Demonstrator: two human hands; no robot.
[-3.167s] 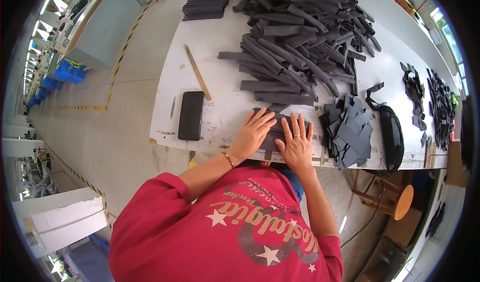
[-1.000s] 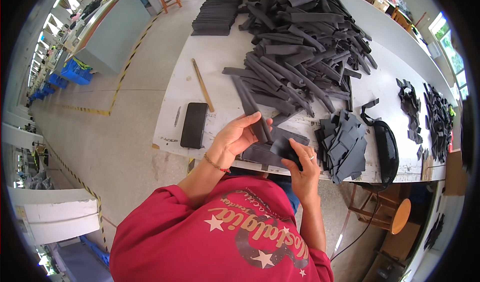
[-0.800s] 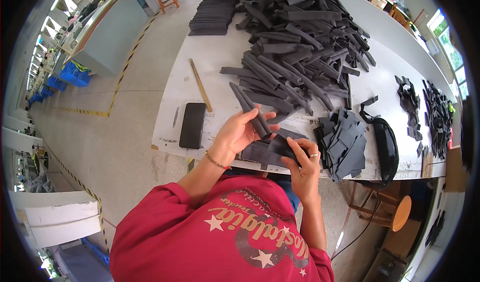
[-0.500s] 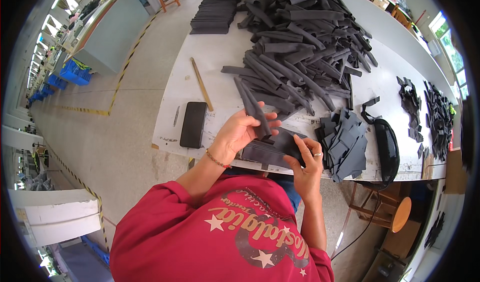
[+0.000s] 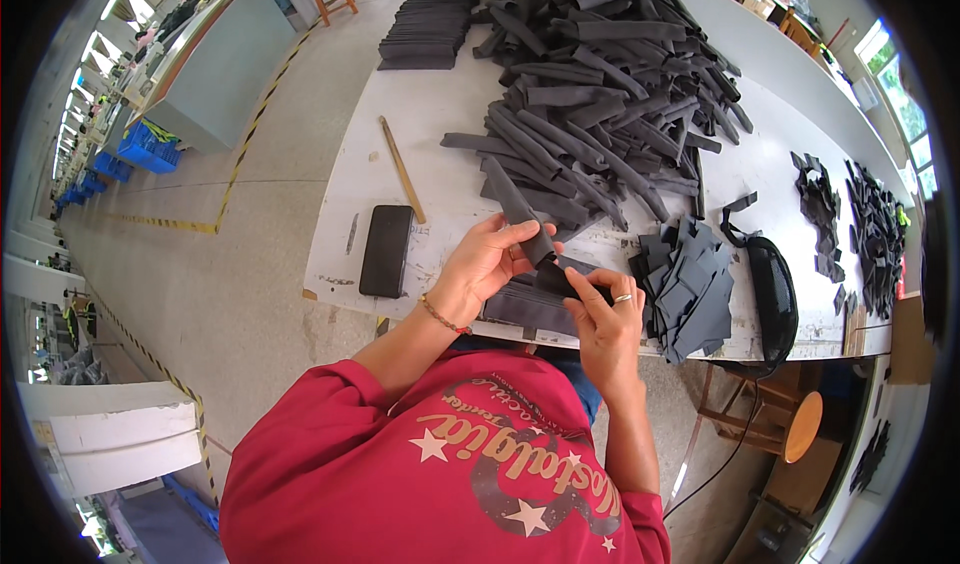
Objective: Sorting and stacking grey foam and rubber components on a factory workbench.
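My left hand (image 5: 480,269) is closed round a dark grey fabric tube (image 5: 512,196), thumb on top, its far end pointing up and away. At the tube's near, open end my right hand (image 5: 608,319), with a ring on one finger, pinches a small dark flat piece (image 5: 556,276). That piece meets the tube's opening; whether it goes inside I cannot tell. Beneath both hands, at the table's near edge, lies a neat stack of dark fabric strips (image 5: 528,309), partly covered. A loose heap of similar tubes (image 5: 600,99) spreads beyond my hands.
Right of my hands lies a pile of dark rectangular pieces (image 5: 686,289), then a black mesh pouch (image 5: 773,299) with a cord. A black phone-shaped slab (image 5: 386,251) and a wooden stick (image 5: 402,169) lie left. Stacked dark strips (image 5: 430,29) sit far left; a wooden stool (image 5: 802,429) stands right.
My left hand has turned and closed further round the tube, its thumb now on top. My right hand has shifted slightly left, bringing the small flat piece to the tube's near end.
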